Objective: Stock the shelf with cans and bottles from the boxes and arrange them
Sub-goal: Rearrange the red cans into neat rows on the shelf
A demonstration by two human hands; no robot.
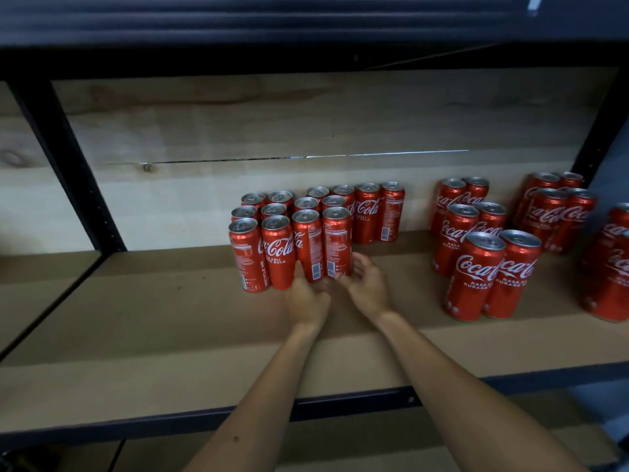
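I see the main block of red cans [292, 233] standing upright near the middle of the shelf board [170, 318], packed in tight rows that run back toward the wooden back panel [306, 110]; only the front row shows its full height, while the cans behind show little more than their silver tops, so I cannot count them surely. My left hand [308, 301] sits at 6 o'clock of that block, its fingers reaching up against the base of the front cans, and my right hand [366, 284] lies just at 5 o'clock of the block, thumb and fingers spread loosely with the tips touching the lowest part of the rightmost front can [337, 241]. Neither grip is closed round a can: both look apart and relaxed, though the left fingertips are partly hidden behind the hand itself. At 3 o'clock of the block, well apart from it, stands a second cluster of cans [476, 247] in pairs, and further toward 3 o'clock a third cluster [554, 212]. More cans [612, 267] at the far right are cut by the frame edge and blurred. A dark metal upright [64, 158] crosses at 9 o'clock, and the dark shelf edge [340, 403] runs below my forearms.
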